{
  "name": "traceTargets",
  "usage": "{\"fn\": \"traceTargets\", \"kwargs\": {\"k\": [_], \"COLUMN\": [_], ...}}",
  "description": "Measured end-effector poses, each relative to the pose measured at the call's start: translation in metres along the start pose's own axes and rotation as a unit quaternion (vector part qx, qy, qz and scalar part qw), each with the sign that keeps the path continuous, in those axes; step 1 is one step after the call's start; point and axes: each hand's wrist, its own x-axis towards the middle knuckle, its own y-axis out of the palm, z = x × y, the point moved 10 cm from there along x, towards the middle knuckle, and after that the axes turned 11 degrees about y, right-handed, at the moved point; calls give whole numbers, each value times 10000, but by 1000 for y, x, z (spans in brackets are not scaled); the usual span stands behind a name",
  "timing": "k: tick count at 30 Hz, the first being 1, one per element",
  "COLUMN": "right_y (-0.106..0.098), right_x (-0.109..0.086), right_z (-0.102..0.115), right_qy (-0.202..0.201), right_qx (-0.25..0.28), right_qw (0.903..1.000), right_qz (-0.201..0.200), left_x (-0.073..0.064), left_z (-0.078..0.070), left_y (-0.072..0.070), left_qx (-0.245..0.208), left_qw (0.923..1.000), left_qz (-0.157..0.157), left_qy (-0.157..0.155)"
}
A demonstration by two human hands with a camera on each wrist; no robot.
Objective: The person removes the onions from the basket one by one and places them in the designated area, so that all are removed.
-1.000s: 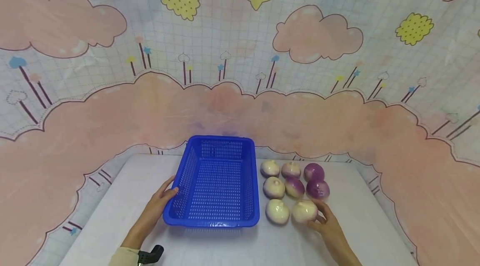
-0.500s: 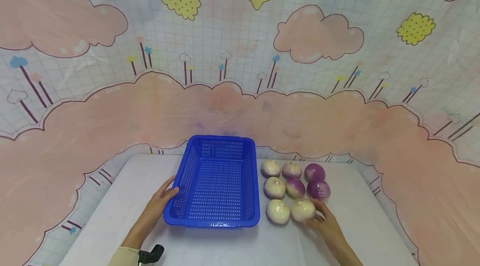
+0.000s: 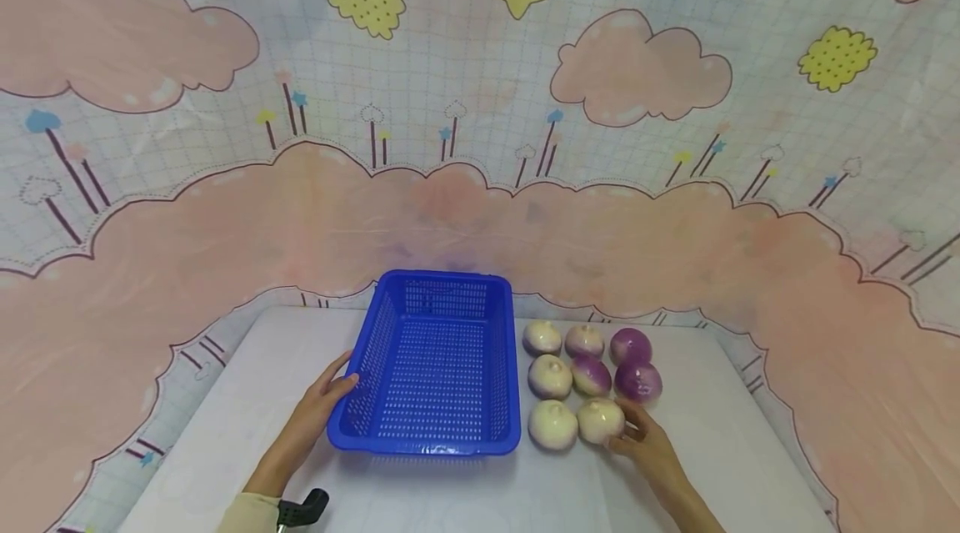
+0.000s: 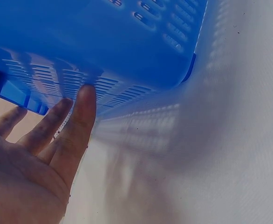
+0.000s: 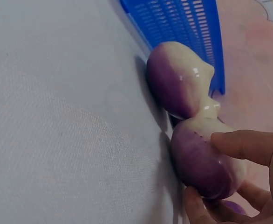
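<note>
A deep blue plastic basket (image 3: 431,383) with slotted walls stands on the white table. My left hand (image 3: 315,409) rests against its left side, the thumb at the rim. In the left wrist view, straight fingers (image 4: 78,126) lie along the outer wall; the thumb is hidden. My right hand (image 3: 651,448) grips a glossy white-and-purple turnip (image 3: 600,420) between thumb and fingers. That turnip sits on the table against another turnip (image 3: 553,424) on its left. In the right wrist view the gripped turnip (image 5: 201,158) shows its purple underside, with the neighbouring turnip (image 5: 176,79) beyond.
Behind the front pair stand several more turnips, among them a pale one (image 3: 550,376) and a purple one (image 3: 637,381). They sit close to the basket's right side. A patterned cloth (image 3: 450,224) hangs behind the white table (image 3: 420,495).
My right hand has slid its turnip left until it meets the neighbouring one, which has shifted slightly left and turned. The left hand and the basket have stayed put.
</note>
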Motion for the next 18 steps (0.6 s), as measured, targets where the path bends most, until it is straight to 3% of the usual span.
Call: {"fn": "traceTargets", "kwargs": {"k": [8,14,18], "right_y": [-10,-22,-26], "right_x": [-5,-15,-21], "right_z": [0,19,31], "right_qy": [38,-127,-253], "right_qx": [-283,-564,-499], "right_qw": [9995,9971,9971], "right_qz": [-138,-494,-524], "left_x": [-1,-1,-1], "left_z": [0,-1,-3], "left_y": [2,-1,-1], "left_qx": [27,104,122], "left_qw": [10000,9999,9999], "left_qz": [24,26,47], "left_qy": [-8,9,10]}}
